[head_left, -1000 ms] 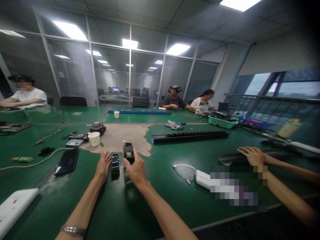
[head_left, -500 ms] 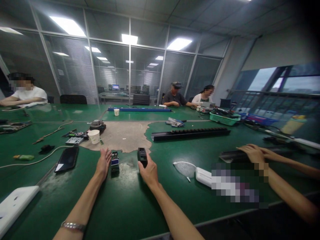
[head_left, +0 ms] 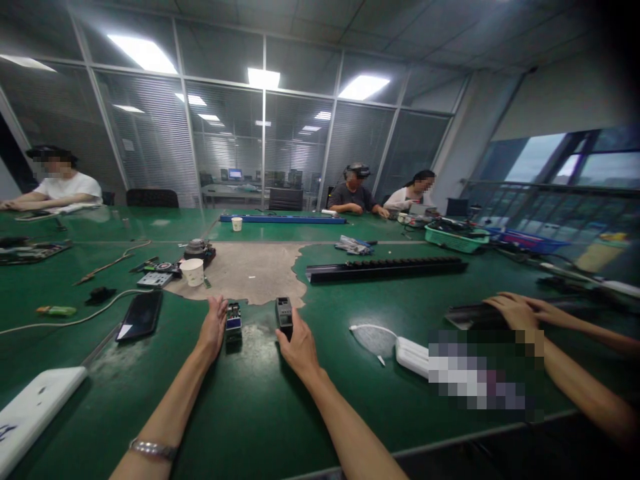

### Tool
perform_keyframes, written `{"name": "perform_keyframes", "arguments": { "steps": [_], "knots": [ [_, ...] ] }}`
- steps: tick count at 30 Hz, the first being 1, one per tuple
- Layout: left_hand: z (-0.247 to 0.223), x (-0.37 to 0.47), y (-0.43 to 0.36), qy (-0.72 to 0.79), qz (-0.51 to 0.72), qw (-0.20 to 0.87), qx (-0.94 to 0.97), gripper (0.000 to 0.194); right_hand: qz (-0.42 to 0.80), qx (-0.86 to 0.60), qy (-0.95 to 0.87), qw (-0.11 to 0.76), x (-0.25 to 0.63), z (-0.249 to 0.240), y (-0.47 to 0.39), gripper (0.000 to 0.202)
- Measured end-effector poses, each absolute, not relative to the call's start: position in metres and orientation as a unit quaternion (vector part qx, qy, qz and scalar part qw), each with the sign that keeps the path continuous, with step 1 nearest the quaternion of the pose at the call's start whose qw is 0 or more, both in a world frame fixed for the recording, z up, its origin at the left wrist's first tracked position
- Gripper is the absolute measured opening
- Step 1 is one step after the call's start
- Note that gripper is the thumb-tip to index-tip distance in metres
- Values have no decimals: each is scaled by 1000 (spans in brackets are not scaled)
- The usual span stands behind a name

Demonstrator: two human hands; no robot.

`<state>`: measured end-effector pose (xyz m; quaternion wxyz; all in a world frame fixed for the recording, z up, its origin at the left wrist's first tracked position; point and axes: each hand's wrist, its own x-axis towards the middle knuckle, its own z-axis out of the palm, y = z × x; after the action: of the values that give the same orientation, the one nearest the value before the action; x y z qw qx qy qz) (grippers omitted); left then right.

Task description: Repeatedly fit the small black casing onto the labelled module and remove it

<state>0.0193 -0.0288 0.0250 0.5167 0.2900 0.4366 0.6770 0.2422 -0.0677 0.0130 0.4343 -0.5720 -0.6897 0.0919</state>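
My left hand is just left of a small electronic module with a bluish face, standing on the green table. Its fingers are stretched out and hold nothing; whether they touch the module I cannot tell. Across a short gap, my right hand has its thumb and fingers around a dark grey plastic housing with square openings at its top end. The fingers on its far right side are partly hidden.
Left of me are a phone, a white power strip and a paper cup. A long black rail lies ahead. At right, another person's hands rest on a dark metal channel beside a white adapter.
The view has shifted slightly, so the scene sits a little further right. The housing in my right hand has tilted and shows a lighter grey face. My left hand stays beside the module.
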Motion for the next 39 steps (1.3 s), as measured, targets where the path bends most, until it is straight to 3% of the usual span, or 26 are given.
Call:
{"name": "perform_keyframes", "arguments": {
  "steps": [10, 16, 31, 39],
  "knots": [
    [28, 20, -31, 422, 676, 534, 282, 70, 193, -511, -669, 504, 203, 64, -81, 50],
    [26, 11, -27, 428, 693, 513, 272, 70, 195, -477, -689, 510, 151, 68, -82, 45],
    [24, 6, -26, 433, 708, 498, 252, 66, 139, -502, -725, 451, 116, 32, -81, 64],
    [23, 6, -26, 446, 699, 492, 263, 69, 123, -485, -727, 471, 113, 10, -78, 81]
  ]
}}
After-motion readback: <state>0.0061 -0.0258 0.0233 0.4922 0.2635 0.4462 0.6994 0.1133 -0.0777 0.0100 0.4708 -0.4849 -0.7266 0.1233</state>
